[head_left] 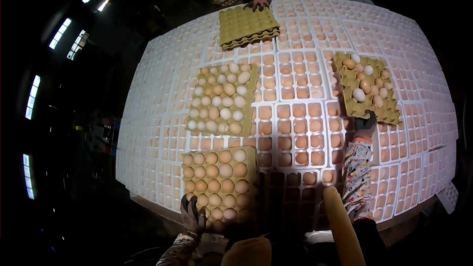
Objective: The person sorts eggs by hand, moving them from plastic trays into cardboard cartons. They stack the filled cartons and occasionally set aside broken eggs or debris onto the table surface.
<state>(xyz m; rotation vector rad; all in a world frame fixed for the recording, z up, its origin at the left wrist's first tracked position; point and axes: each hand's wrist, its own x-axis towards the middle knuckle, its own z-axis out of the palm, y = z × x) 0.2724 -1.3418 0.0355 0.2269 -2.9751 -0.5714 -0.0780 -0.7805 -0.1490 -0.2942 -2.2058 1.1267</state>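
My left hand (193, 215), in a dark glove, is over the left edge of a pulp egg tray (251, 167) filled with light brown eggs. Its fingers are apart among the eggs there; no egg shows clearly gripped. My right hand (365, 127), also gloved, grips the near edge of another pulp egg tray (351, 102). That tray is tilted and partly filled with brown and white eggs (359, 94), with bare cups on its right and near sides. Beneath lie white plastic egg cartons (325, 118) full of brown eggs.
A third pulp tray (252, 86) of mixed white and brown eggs lies ahead of the left one. At the far side, another person's gloved hand (259, 2) rests on stacked pulp trays (249, 25). A yellow padded bar (340, 221) juts up near my right arm.
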